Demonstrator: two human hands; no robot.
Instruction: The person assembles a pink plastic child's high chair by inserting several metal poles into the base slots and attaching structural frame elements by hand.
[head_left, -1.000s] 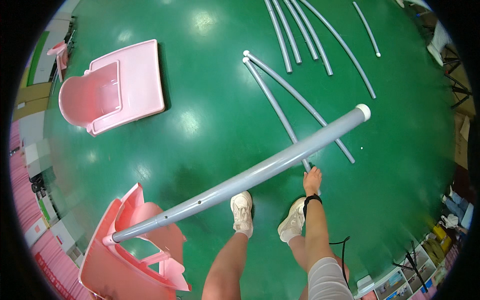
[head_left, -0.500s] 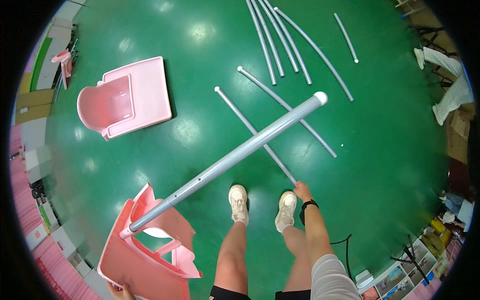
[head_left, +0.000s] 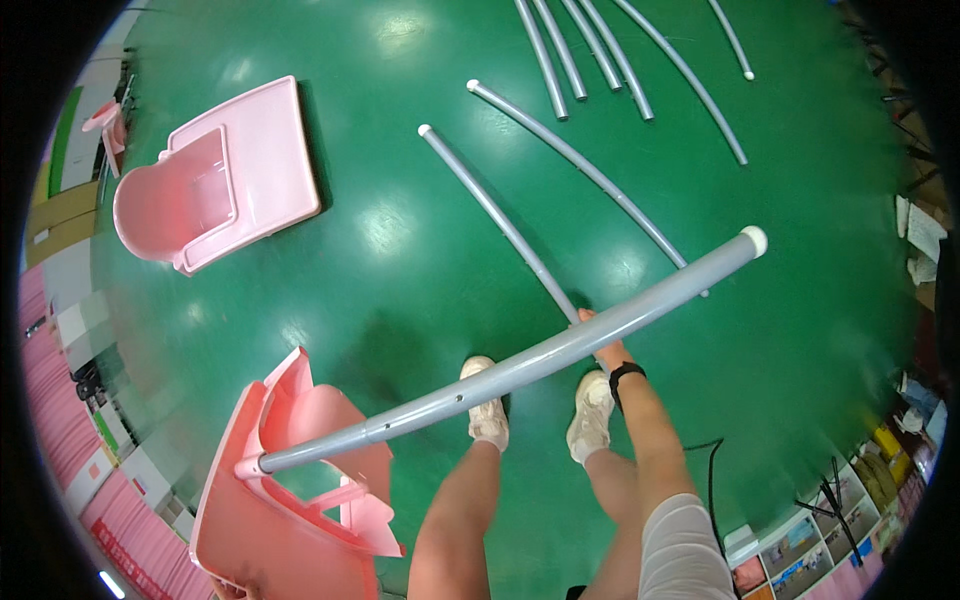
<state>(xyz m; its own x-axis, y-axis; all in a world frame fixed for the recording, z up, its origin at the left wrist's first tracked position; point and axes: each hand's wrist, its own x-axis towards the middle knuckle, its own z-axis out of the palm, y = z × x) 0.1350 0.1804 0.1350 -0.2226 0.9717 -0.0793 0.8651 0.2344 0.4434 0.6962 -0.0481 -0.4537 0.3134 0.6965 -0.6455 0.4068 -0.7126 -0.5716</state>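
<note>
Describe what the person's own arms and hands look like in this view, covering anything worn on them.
Only the right arm shows clearly. The right hand is bare, with no glove and no visible rings. A black band, like a watch or fitness strap, circles the wrist. The forearm above it is bare, with no sleeve in view. The left hand is at most a sliver at the lower edge, too little to describe.

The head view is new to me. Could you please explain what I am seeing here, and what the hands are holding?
The camera sits on a person's head and looks down, so you see their own legs and shoes on a green floor. The wide lens bends straight edges. The right hand reaches down to a long grey pole, which crosses in front of it. The pole's far end goes into a pink plastic seat part at lower left. The left hand is barely visible. Another pink seat lies at upper left, and more grey poles lie on the floor ahead.
</note>
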